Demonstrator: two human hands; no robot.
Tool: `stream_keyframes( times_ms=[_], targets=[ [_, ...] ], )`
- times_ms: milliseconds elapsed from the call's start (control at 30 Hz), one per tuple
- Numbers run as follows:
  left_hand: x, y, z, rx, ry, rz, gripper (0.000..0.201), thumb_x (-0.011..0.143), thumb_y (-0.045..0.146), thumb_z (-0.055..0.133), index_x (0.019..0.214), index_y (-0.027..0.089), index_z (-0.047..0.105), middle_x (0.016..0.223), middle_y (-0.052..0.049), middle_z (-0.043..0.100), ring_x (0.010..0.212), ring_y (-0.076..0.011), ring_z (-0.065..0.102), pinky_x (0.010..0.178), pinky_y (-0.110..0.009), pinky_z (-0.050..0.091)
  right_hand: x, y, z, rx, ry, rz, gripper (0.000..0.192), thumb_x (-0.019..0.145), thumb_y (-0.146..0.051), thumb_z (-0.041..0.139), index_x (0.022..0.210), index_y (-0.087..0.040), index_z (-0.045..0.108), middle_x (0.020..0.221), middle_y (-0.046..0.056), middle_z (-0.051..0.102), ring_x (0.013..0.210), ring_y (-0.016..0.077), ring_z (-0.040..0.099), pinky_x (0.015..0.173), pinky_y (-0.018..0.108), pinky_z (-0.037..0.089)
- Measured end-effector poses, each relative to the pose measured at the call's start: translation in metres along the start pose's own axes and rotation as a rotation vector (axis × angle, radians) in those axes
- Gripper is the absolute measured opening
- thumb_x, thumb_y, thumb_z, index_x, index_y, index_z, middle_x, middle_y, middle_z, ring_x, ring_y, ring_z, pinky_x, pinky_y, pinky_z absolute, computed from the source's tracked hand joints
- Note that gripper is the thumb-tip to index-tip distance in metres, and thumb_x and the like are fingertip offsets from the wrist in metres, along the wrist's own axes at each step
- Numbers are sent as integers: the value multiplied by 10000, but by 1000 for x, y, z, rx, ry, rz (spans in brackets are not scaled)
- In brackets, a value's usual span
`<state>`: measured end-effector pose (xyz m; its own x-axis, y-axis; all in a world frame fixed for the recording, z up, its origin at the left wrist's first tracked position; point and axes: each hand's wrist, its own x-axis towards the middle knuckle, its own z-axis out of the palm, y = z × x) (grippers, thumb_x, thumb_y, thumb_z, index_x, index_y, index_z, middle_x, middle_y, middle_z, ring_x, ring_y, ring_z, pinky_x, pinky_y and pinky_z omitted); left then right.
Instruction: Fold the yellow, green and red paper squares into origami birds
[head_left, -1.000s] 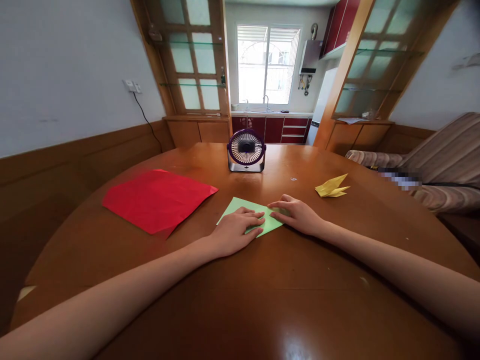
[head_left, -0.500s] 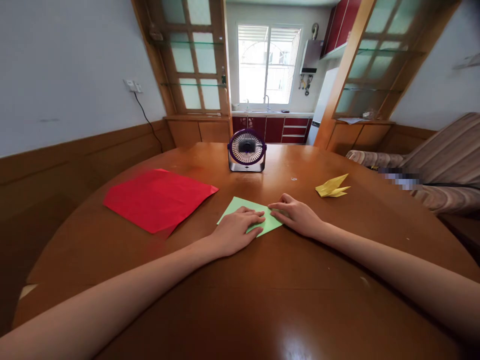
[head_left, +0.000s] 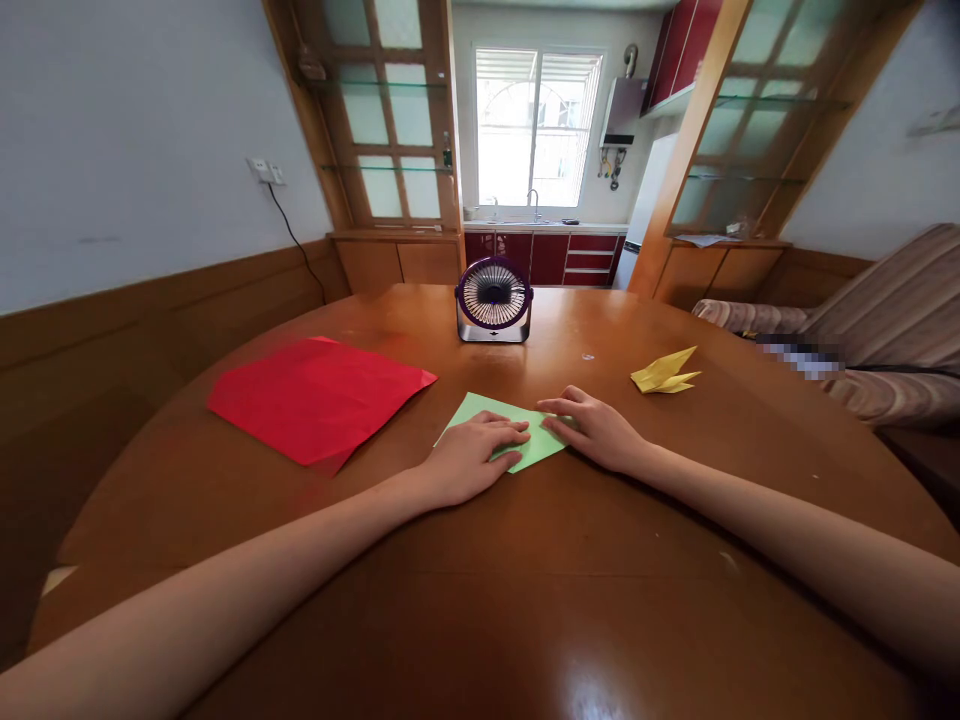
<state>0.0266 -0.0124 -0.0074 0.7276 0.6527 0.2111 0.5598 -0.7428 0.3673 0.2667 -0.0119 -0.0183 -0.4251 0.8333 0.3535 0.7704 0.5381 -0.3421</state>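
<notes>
Fig.: head view, both bare hands pressing a folded sheet on a round wooden desk [head_left: 480, 600].

Green paper [head_left: 480, 414]: lies flat near the desk centre, just in front of the person, already folded to a triangle-like shape w/ one point toward the red sheet. Its near-right part is hidden under the hands.

Left hand [head_left: 469, 460]: palm down, fingers extended and lying flat on the paper's near edge; grip is flat, fingers together, pinching nothing. Right hand [head_left: 596, 430]: likewise flat, fingers stretched leftward onto the paper's right corner; grip flat and pressing, not clamped round anything. The fingertips of the two hands are nearly touching over the sheet.

Step in hand (judged): flattening or creasing a fold, i.e. holding the layers down and pressing along the edge. Next move would prob. call for one hand to pin the sheet while the other lifts a corner or flap; edges must line up before a new crease is pressed, and thin paper shifts easily on polished wood.

Surroundings: red paper sheet [head_left: 319, 398], unfolded, to the left, well apart; yellow folded paper figure [head_left: 664, 373] to the right, apart from the hands; small purple desk fan [head_left: 493, 300] at the far side, facing the person.
</notes>
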Motion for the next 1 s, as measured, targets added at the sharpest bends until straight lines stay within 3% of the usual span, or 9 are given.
stream_keyframes(
  times_ms=[167, 333, 433, 767, 1000],
  targets=[
    [-2, -2, 2, 54, -78, 33, 395, 983, 283, 393, 1348, 218, 529, 1463, -10, 465, 1370, -192, 393, 1133, -379, 329, 6, 0, -4, 113, 64, -5, 308, 967, -369, 471, 1127, -183, 656, 988, 83, 625, 885, 191, 628, 825, 334, 491],
    [-6, -4, 8, 110, -157, 33, 481, 1016, 311, 263, 1476, 196, 339, 1570, -50, 251, 1448, -176, 245, 1188, -357, 215, 18, 2, -2, 131, 61, 2, 262, 929, -378, 532, 878, -165, 675, 882, 65, 636, 797, 170, 613, 728, 296, 479],
    [-7, -5, 10, 116, -192, 30, 509, 1020, 322, 230, 1505, 174, 269, 1589, -61, 177, 1465, -182, 180, 1199, -357, 178, 21, 3, 0, 162, 39, 53, 232, 893, -379, 575, 844, -160, 636, 837, 54, 666, 746, 165, 607, 659, 277, 464],
    [-9, -3, 3, 3, -196, -31, 503, 1022, 344, 245, 1510, 223, 260, 1584, -38, 199, 1466, -203, 175, 1191, -393, 196, 11, 4, 2, 232, 77, 30, 182, 862, -321, 587, 914, -168, 671, 900, 50, 714, 795, 175, 640, 722, 288, 487],
    [-8, -4, 2, -12, -198, 47, 501, 1029, 401, 262, 1493, 217, 314, 1567, -41, 251, 1469, -192, 168, 1200, -393, 168, 10, 6, 2, 269, 70, 26, 205, 858, -343, 586, 922, -172, 681, 909, 58, 716, 810, 187, 645, 742, 304, 492]
  ],
)
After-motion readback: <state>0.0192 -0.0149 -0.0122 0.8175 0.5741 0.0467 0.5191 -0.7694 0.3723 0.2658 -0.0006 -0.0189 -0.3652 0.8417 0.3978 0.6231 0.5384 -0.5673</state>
